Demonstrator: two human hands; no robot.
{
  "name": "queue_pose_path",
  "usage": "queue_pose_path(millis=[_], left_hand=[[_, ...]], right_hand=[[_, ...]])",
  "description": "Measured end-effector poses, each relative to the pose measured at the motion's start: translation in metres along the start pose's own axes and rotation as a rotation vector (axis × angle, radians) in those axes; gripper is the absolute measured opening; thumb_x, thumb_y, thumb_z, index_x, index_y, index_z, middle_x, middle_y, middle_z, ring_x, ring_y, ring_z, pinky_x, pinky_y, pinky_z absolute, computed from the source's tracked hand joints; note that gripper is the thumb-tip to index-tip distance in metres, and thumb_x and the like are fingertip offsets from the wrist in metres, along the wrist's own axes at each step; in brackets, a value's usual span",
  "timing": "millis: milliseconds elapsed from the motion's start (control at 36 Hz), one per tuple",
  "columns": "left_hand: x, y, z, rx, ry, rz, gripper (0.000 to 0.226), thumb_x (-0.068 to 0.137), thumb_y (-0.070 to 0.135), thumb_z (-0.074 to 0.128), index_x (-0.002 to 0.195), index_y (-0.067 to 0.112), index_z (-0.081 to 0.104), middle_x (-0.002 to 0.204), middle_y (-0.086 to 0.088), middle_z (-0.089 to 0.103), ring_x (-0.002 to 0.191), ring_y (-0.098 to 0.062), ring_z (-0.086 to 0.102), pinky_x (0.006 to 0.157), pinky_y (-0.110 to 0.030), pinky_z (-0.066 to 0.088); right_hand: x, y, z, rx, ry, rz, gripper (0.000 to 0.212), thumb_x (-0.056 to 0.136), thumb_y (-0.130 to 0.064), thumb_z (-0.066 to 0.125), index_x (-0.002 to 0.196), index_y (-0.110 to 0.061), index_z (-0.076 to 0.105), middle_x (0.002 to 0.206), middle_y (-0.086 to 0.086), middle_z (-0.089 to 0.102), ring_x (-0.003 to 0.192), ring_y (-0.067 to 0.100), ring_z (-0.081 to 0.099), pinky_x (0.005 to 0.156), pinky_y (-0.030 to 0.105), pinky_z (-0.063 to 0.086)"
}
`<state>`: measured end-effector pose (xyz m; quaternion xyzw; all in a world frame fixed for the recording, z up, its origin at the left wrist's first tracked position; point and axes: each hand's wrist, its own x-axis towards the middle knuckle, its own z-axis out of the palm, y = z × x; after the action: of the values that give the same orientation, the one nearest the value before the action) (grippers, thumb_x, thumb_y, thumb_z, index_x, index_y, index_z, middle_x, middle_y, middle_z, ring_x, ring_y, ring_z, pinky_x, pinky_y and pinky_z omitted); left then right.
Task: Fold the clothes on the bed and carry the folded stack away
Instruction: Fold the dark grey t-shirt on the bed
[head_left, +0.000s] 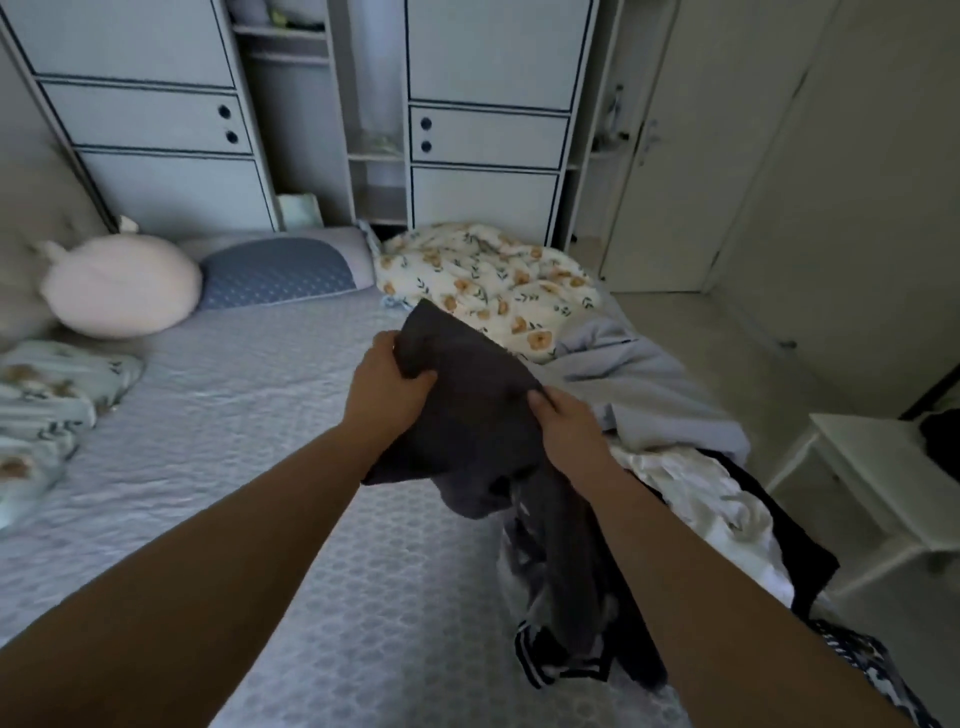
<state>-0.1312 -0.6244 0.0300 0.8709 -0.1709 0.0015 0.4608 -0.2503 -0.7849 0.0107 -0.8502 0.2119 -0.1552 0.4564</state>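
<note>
A dark grey garment (467, 415) hangs in the air over the bed (249, 415). My left hand (387, 384) grips its upper left edge, thumb curled into the cloth. My right hand (566, 421) pinches its right edge. The garment's lower part trails down into a heap of unfolded clothes (675, 493) on the bed's right side: a pale blue piece (639, 384), a white one and dark ones.
A floral duvet (493, 280) lies bunched at the bed's far end beside a grey pillow (280, 270) and a pink plush cushion (119, 286). Wardrobes (483, 130) stand behind. A white chair (883, 478) sits to the right of the bed.
</note>
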Motion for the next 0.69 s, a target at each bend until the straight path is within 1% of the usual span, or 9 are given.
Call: queue_pose_path(millis=[83, 167, 250, 306, 361, 472, 528, 611, 694], left_hand=[[-0.008, -0.021, -0.051, 0.229, -0.052, 0.349, 0.096, 0.071, 0.041, 0.078, 0.148, 0.020, 0.025, 0.146, -0.012, 0.031, 0.130, -0.030, 0.032, 0.104, -0.041, 0.032], [-0.013, -0.035, -0.091, 0.478, -0.177, 0.692, 0.099, 0.071, 0.060, 0.071, 0.150, 0.026, 0.021, 0.157, -0.003, 0.020, 0.143, -0.027, 0.017, 0.113, -0.052, 0.015], [-0.024, -0.039, -0.118, 0.408, -0.369, 0.542, 0.070, 0.084, 0.053, 0.061, 0.144, 0.028, 0.035, 0.140, 0.002, 0.049, 0.132, -0.020, 0.039, 0.113, -0.049, 0.011], [-0.034, -0.037, -0.131, 0.186, -0.401, 0.379, 0.036, 0.092, 0.038, 0.057, 0.125, 0.023, 0.055, 0.105, 0.002, 0.065, 0.105, -0.021, 0.059, 0.102, -0.043, 0.033], [-0.041, -0.035, -0.145, 0.028, -0.336, 0.300, 0.019, 0.094, 0.024, 0.053, 0.106, 0.016, 0.064, 0.098, -0.003, 0.067, 0.095, -0.022, 0.062, 0.085, -0.035, 0.045], [-0.051, -0.035, -0.174, -0.172, -0.255, 0.256, 0.022, 0.092, 0.003, 0.048, 0.101, 0.004, 0.068, 0.102, -0.012, 0.069, 0.096, -0.025, 0.063, 0.089, -0.033, 0.047], [-0.053, -0.034, -0.188, -0.177, -0.273, 0.252, 0.022, 0.091, 0.000, 0.046, 0.094, 0.007, 0.067, 0.096, -0.006, 0.068, 0.087, -0.018, 0.061, 0.079, -0.018, 0.046], [-0.056, -0.036, -0.215, -0.235, -0.247, 0.218, 0.027, 0.092, 0.001, 0.047, 0.098, 0.016, 0.068, 0.088, 0.007, 0.066, 0.076, 0.003, 0.058, 0.066, -0.001, 0.041], [-0.060, -0.046, -0.245, -0.281, -0.149, 0.159, 0.033, 0.091, -0.001, 0.046, 0.102, 0.021, 0.068, 0.090, 0.010, 0.065, 0.077, 0.006, 0.058, 0.070, -0.001, 0.042]], right_hand=[[-0.011, -0.060, 0.026, -0.076, -0.111, -0.095, 0.038, 0.099, -0.032, 0.045, 0.091, 0.002, 0.060, 0.087, 0.018, 0.063, 0.078, 0.025, 0.057, 0.066, 0.032, 0.037], [-0.026, -0.113, 0.048, -0.049, -0.176, -0.188, 0.037, 0.096, -0.030, 0.053, 0.067, -0.007, 0.052, 0.063, 0.009, 0.051, 0.059, 0.015, 0.049, 0.055, 0.026, 0.033], [-0.042, -0.153, 0.067, 0.153, -0.199, -0.190, 0.031, 0.091, -0.031, 0.061, 0.063, -0.018, 0.062, 0.057, -0.012, 0.058, 0.053, -0.002, 0.052, 0.054, 0.010, 0.037], [-0.051, -0.171, 0.079, 0.235, -0.211, -0.168, 0.025, 0.087, -0.032, 0.066, 0.068, -0.017, 0.062, 0.061, -0.013, 0.059, 0.059, -0.001, 0.055, 0.059, 0.009, 0.039], [-0.056, -0.179, 0.086, 0.181, -0.210, -0.178, 0.016, 0.081, -0.027, 0.072, 0.074, -0.021, 0.059, 0.067, -0.012, 0.058, 0.063, 0.000, 0.054, 0.061, 0.011, 0.039], [-0.061, -0.173, 0.091, -0.351, -0.215, -0.240, 0.020, 0.077, -0.003, 0.063, 0.088, -0.018, 0.056, 0.079, -0.001, 0.059, 0.070, 0.009, 0.054, 0.061, 0.022, 0.040], [-0.063, -0.159, 0.094, -0.518, -0.149, -0.202, 0.008, 0.079, -0.004, 0.055, 0.083, -0.010, 0.058, 0.074, 0.004, 0.058, 0.075, 0.024, 0.055, 0.059, 0.030, 0.037], [-0.071, -0.134, 0.099, -0.573, -0.079, -0.078, 0.011, 0.082, -0.006, 0.052, 0.078, -0.007, 0.062, 0.068, 0.011, 0.061, 0.071, 0.032, 0.057, 0.055, 0.029, 0.034], [-0.076, -0.119, 0.101, -0.439, -0.079, 0.005, 0.011, 0.085, -0.006, 0.053, 0.080, -0.003, 0.062, 0.071, 0.016, 0.060, 0.070, 0.030, 0.055, 0.051, 0.029, 0.032]])
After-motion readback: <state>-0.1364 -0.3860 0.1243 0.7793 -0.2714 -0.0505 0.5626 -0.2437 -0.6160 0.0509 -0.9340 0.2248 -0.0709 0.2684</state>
